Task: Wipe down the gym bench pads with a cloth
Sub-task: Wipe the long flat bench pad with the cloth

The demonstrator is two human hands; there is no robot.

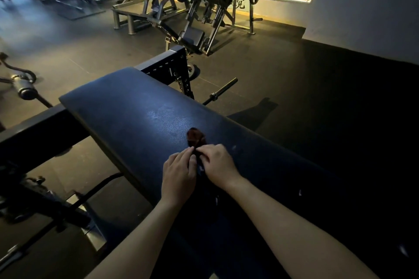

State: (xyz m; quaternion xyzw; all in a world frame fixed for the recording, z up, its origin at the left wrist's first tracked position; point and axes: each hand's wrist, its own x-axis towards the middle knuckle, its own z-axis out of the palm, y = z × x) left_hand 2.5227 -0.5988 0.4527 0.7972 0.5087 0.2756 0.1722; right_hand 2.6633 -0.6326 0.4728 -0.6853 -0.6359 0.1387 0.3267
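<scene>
My left hand (179,174) and right hand (217,165) each pinch the near end of the cloth (196,137), which lies on the middle of the bench (136,115) (dark, bunched small). I judge I'm gathering it into a wad so it wipes evenly.

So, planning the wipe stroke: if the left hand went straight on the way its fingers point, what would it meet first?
The cloth bunched just ahead of the left hand; beyond that only bare bench pad, as far as shows.
</scene>
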